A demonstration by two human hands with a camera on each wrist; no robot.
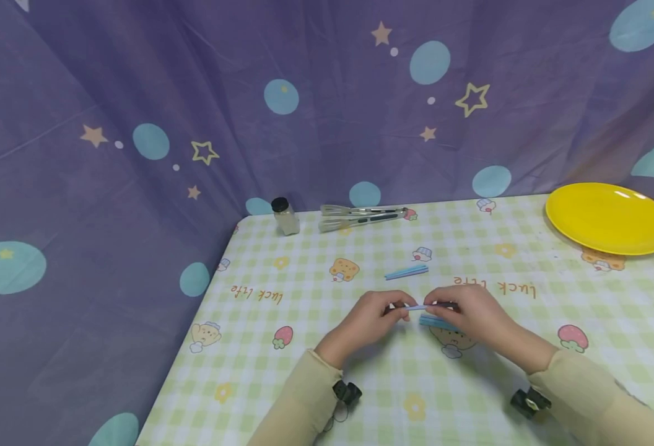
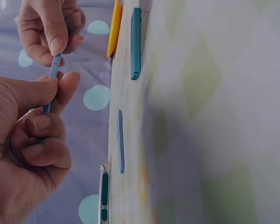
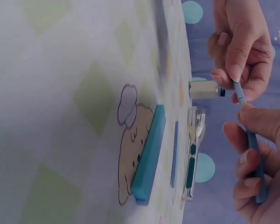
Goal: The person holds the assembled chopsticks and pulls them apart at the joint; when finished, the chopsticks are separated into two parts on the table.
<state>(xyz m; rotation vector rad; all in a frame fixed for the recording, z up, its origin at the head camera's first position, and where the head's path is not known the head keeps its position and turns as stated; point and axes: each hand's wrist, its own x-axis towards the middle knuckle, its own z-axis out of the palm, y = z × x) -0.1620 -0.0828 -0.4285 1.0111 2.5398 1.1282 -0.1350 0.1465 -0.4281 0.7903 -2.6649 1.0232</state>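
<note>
Both hands pinch one slim blue stick [image 1: 416,307] above the table, with fingertips close together. My left hand [image 1: 367,321] grips its left part and my right hand [image 1: 476,314] its right part. In the right wrist view the stick [image 3: 255,158] runs back under the right fingers, and a faint line crosses it between the hands. On the cloth below the right hand lies a thick teal-blue bar [image 3: 149,156], partly covered by that hand in the head view. Farther back rests a narrower pair of blue strips [image 1: 406,272], lying slantwise.
A black-capped jar [image 1: 285,217] and metal tongs [image 1: 360,218] with dark grips sit along the back edge. At the back right is a yellow oval plate [image 1: 611,220]. The table wears a green checked cloth [image 1: 282,390]; a purple curtain [image 1: 327,93] hangs behind it.
</note>
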